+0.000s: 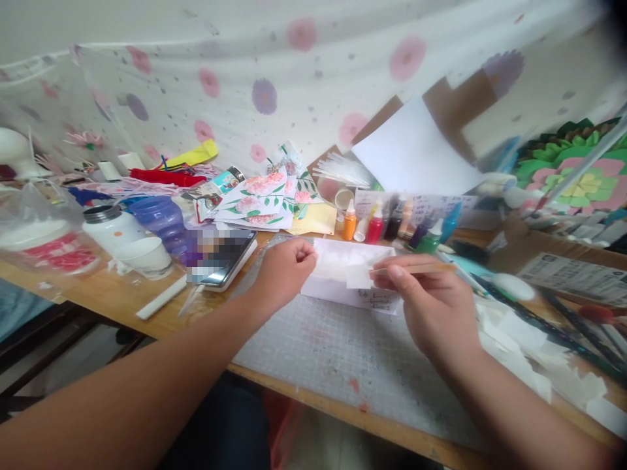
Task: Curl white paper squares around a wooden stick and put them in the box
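Note:
A white sheet of paper point(337, 300) with handwriting along its lower right edge lies on the grey cutting mat point(333, 365). Its upper part carries a pale, cloudy patch. My left hand point(289, 267) is closed at the sheet's left edge, fingers curled and thumb against the paper. Over the sheet's right side, my right hand point(435, 300) pinches a thin wooden stick point(435, 267). A small white square point(358, 277) shows at the stick's left end, above the paper; whether it is a paper piece or a brush tip I cannot tell.
Paint bottles, among them an orange one point(349, 222), stand behind the sheet. Leftward lie a phone point(230, 261), a white cup point(144, 258) and a purple container point(159, 222). White paper scraps point(519, 339) and a cardboard box point(563, 261) are on the right.

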A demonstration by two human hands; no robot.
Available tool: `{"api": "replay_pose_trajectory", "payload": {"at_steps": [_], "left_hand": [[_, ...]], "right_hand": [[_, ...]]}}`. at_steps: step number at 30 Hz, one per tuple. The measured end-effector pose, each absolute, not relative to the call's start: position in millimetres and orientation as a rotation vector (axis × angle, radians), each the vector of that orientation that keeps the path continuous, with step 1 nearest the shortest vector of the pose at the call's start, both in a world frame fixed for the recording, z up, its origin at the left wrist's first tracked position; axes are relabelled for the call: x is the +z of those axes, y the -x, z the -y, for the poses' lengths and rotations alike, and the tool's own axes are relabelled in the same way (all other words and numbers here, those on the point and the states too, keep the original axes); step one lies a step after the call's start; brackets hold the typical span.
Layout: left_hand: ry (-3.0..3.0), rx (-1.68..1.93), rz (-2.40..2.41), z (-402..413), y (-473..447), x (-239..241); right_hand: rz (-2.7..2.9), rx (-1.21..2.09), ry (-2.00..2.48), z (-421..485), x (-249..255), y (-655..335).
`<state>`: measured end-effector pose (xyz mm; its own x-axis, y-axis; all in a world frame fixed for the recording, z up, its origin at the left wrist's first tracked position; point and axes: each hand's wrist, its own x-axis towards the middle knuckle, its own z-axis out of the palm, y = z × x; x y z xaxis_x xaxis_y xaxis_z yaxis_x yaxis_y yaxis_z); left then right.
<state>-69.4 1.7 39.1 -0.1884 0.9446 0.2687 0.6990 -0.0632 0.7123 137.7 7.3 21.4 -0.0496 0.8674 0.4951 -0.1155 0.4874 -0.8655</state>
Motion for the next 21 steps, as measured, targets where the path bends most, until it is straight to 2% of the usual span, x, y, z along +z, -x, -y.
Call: {"api": "replay_pose_trajectory", "payload": {"at_steps": [10, 21], "left_hand": [[-2.072, 1.120, -1.621, 36, 40, 57], [-1.709, 1.067, -1.462, 32, 30, 53]], "right_hand": [[1.449, 0.835, 0.704, -1, 19, -139], [1.619, 0.725, 0.637, 4, 28, -137]]}}
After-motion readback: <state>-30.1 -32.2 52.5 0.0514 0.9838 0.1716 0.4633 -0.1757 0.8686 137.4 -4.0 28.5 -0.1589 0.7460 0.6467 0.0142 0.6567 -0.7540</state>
